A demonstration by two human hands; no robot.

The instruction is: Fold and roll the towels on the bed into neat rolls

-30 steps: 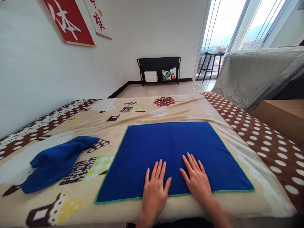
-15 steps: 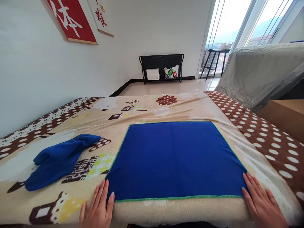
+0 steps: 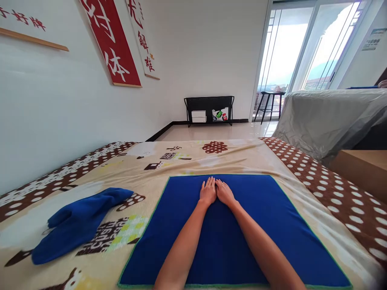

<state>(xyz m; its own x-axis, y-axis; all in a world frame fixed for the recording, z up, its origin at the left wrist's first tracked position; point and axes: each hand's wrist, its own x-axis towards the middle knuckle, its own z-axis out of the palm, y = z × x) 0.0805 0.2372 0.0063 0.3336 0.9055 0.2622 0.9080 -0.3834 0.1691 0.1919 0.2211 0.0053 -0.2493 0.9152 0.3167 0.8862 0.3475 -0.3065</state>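
Observation:
A blue cloth (image 3: 236,249) with green edging lies spread flat on the patterned blanket (image 3: 145,173). Both hands rest palm down side by side near the cloth's far edge, almost touching at its middle. My left hand (image 3: 208,190) is flat with its fingers stretched forward and holds nothing. Beside it, my right hand (image 3: 224,192) also lies flat and empty, its fingers angled to the left. A second blue cloth (image 3: 75,223) lies crumpled on the blanket to the left.
Brown polka-dot borders (image 3: 329,181) run along both sides of the blanket. Beyond are a black rack (image 3: 209,105) by the wall and a stool (image 3: 270,100). At the right are plastic-covered furniture (image 3: 332,117), a cardboard box (image 3: 359,169) and part of another person's hand (image 3: 382,83).
Both hands have moved from the near corners of the spread cloth inward and forward to its far middle. The head view has tilted up, showing more of the wall.

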